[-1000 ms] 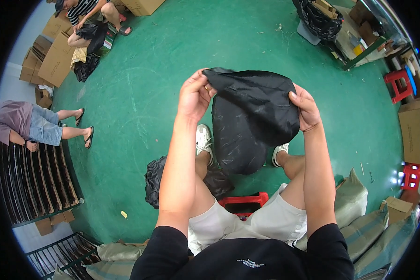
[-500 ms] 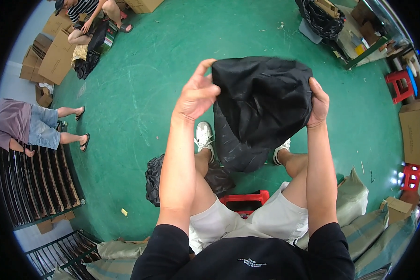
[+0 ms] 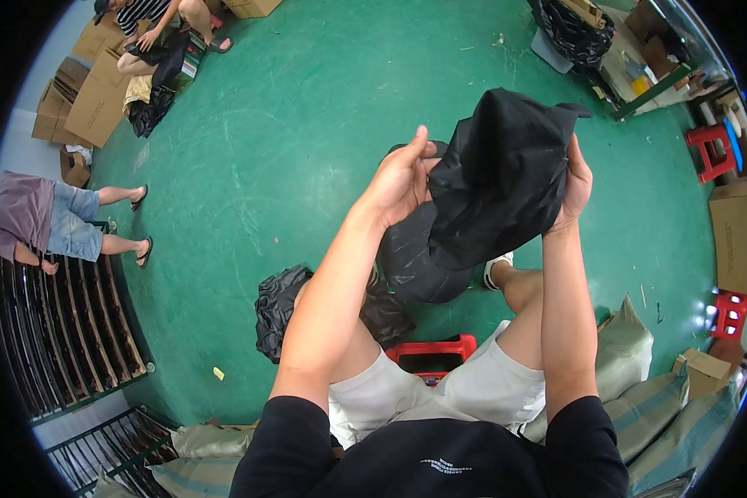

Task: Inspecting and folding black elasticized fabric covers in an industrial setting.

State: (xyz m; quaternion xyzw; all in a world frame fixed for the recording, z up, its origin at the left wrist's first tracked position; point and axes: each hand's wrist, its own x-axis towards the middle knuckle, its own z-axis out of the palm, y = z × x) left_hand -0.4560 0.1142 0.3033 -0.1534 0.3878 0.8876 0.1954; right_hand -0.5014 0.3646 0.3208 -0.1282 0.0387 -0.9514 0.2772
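Cloth (image 3: pixel 500 178), black and creased, hangs above green floor (image 3: pixel 224 236).
Near left lies a crumpled black bundle (image 3: pixel 275 311). Farther on, the right hand (image 3: pixel 576 187) clamps its fingers on the cloth's right edge; the left hand (image 3: pixel 398 184) is at the left edge, fingers partly hidden, grip unclear. Far left sits a striped-shirted person (image 3: pixel 145 12).

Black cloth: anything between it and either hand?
Nothing visible. The right hand holds the black cloth by its right side; the left hand is right at its left edge, though its fingertip contact is partly hidden.
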